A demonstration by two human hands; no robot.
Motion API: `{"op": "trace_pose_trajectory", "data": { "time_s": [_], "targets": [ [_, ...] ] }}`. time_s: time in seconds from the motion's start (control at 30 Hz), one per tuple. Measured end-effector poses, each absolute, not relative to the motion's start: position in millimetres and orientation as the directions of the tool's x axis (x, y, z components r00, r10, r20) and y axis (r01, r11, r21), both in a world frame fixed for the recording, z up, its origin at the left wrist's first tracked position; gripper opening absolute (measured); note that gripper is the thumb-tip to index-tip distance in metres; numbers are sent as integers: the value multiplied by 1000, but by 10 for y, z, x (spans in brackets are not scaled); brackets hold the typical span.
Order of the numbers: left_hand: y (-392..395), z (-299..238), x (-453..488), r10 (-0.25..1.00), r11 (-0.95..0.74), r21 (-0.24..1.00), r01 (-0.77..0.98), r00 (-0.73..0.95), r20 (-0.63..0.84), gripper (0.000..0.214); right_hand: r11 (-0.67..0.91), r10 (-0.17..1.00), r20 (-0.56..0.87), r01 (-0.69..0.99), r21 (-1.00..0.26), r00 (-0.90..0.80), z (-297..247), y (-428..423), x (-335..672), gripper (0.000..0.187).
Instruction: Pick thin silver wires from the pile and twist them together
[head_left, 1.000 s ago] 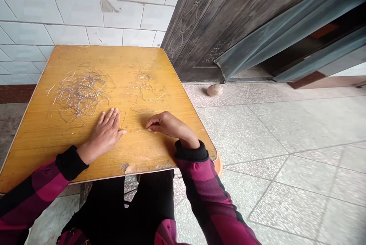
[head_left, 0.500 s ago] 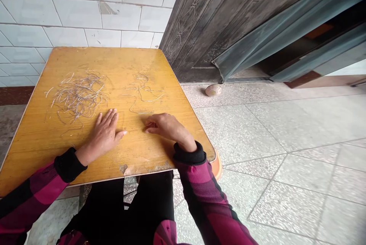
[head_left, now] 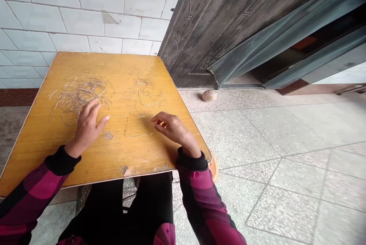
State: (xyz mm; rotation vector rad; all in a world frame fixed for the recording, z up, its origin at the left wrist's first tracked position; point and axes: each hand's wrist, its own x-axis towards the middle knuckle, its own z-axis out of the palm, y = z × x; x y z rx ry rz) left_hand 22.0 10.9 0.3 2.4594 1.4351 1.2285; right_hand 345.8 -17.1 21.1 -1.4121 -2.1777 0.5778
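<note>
A tangled heap of thin wires [head_left: 81, 94] lies on the left half of the yellow wooden table [head_left: 114, 161]. My left hand [head_left: 87, 123] is at the heap's near edge, fingers apart, with its fingertips over the wires. Right of it, a single bent wire [head_left: 126, 125] lies flat on the wood between my hands. My right hand [head_left: 171, 127] hovers over the right side with its fingers loosely curled and a gap between thumb and forefinger; nothing shows in it. Just beyond it lies a smaller group of wires [head_left: 140, 94].
A white tiled wall [head_left: 85, 20] stands behind the table, and a dark carved door [head_left: 197, 28] is at the back right with a grey-green curtain [head_left: 251, 50]. A roundish pale object [head_left: 209, 95] sits on the floor. An orange stool edge [head_left: 214, 167] shows under the table's right corner.
My left hand has moved left and forward to the wire heap, uncovering the bent wire and a worn patch. My right hand has shifted slightly to the right. The view has tilted a little.
</note>
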Motion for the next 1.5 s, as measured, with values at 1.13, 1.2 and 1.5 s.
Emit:
{"op": "trace_pose_trajectory", "data": {
  "time_s": [1.13,1.2,1.5],
  "targets": [
    [318,141,-181,767,-443,410,797,101,633,24,496,855,36,837,231,-517,123,1066,3240,26],
    [373,205,-298,795,-365,430,826,36,606,22,467,868,69,857,218,-491,135,1201,3302,28],
    [372,382,-586,974,-49,365,930,-36,224,13,671,734,332,710,-215,-593,102,904,2614,21]
  ]
}}
